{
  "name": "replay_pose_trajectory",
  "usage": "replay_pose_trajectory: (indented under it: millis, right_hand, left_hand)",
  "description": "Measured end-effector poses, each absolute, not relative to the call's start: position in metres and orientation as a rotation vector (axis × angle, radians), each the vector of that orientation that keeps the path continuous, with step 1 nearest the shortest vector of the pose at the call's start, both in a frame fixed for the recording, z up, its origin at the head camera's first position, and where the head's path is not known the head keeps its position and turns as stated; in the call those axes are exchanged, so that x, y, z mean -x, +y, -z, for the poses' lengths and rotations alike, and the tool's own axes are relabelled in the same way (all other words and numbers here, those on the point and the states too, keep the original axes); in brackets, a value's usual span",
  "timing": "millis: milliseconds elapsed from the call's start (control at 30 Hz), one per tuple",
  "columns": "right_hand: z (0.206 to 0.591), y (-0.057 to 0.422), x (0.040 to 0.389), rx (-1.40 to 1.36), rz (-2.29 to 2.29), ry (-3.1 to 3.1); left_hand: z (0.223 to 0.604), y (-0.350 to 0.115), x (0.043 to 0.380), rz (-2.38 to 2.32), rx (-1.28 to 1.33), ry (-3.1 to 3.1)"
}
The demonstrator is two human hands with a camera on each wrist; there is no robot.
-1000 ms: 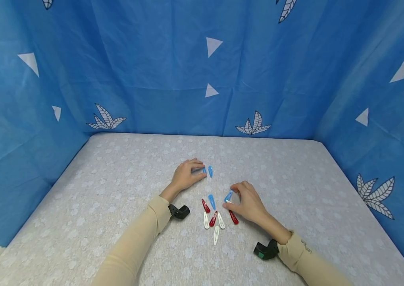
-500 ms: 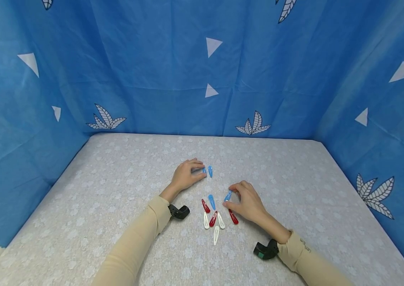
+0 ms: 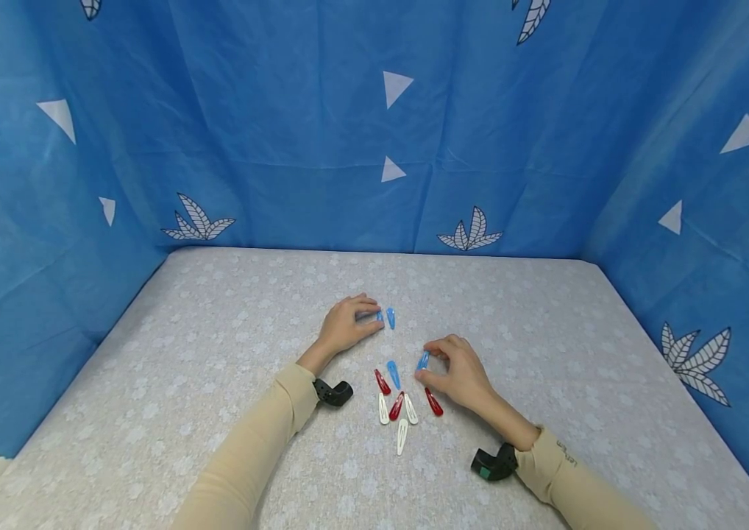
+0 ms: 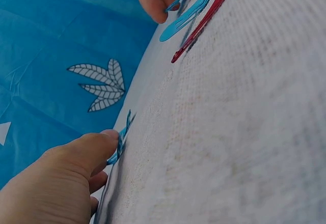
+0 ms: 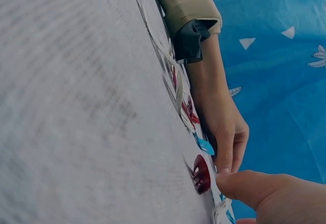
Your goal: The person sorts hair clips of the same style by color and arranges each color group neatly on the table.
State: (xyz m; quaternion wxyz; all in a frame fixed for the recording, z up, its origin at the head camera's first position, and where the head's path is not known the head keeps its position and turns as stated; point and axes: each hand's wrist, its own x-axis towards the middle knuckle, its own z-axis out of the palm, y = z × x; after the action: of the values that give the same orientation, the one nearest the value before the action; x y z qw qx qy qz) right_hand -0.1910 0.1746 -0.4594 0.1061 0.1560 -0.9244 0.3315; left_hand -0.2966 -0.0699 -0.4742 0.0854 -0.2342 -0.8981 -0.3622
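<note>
At the far side of the hair clips, my left hand (image 3: 344, 324) pinches a blue snap hair clip (image 3: 380, 316) between thumb and fingers, on or just above the table. Just right of it lies a second blue clip (image 3: 391, 318). Nearer and to the right, my right hand (image 3: 460, 372) pinches another blue clip (image 3: 424, 359) at its ends. In the right wrist view a whitish piece (image 5: 220, 215) shows under the right thumb; its kind is unclear. A red clip (image 3: 434, 402) lies just below the right hand. One more blue clip (image 3: 393, 374) lies to its left.
Two red clips (image 3: 397, 405) and several white clips (image 3: 402, 436) lie loosely grouped in the table's middle, near the hands. The table (image 3: 215, 353) has a pale floral cover. Blue patterned curtains (image 3: 321, 132) enclose its back and sides.
The right hand has shifted very slightly and its blue clip has turned more upright, pointing away from me. A white bit seen beside that clip earlier is now hidden. The left hand stays put.
</note>
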Motion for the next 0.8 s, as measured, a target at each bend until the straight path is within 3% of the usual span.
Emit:
replay_pose_trajectory:
  millis: [467,800]
  right_hand:
    - [0.456,0.179,0.195,-0.541,-1.159,-2.625]
    - [0.431,0.189,0.22,-0.58,-1.239,-2.637]
  left_hand:
    - [0.475,-0.07,0.295,1.105,0.689,-2.702]
    - [0.473,-0.07,0.294,1.085,0.68,-2.718]
